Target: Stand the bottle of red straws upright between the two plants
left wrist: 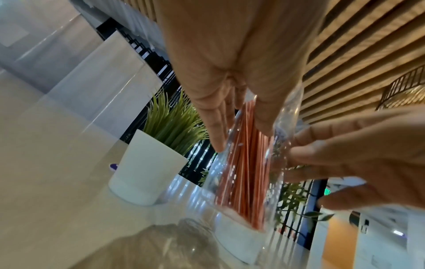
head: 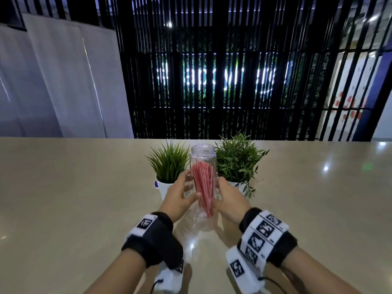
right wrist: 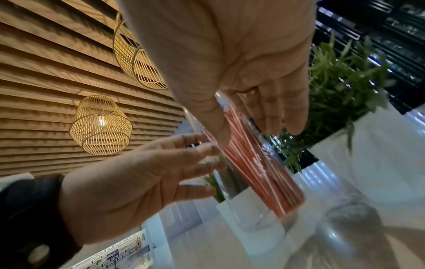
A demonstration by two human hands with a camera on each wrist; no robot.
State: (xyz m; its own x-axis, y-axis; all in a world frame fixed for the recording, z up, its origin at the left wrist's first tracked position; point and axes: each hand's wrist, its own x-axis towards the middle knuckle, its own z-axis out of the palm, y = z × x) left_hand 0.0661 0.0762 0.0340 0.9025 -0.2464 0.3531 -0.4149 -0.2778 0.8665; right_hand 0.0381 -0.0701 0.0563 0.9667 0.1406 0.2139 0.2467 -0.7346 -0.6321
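Bottle [head: 203, 183] of red straws [head: 202, 187] is sitting between my two palms, clear plastic with its open mouth at the top, and my fingers are lying nearly straight along its sides rather than curling round it. My left hand [head: 179, 198] is flanking it on the left, thumb tip resting against the clear wall near the straws; in the left wrist view my fingers [left wrist: 216, 131] are pointing down along the plastic. My right hand [head: 228, 201] is mirroring that on the other side, and from the right wrist my fingertips [right wrist: 285, 120] are stretching out over the bottle's wall. Whether the palms themselves are pressing the plastic I cannot tell. The bottle is standing upright with its base down on the beige table [head: 74, 198], and the straws are leaning in a loose bundle inside. It is sitting just in front of the gap between the grassy plant [head: 169, 162] in its white pot on the left and the leafy plant [head: 238, 160] on the right. Behind the table a dark slatted screen [head: 212, 81] is running across, with pale panels off to the left.
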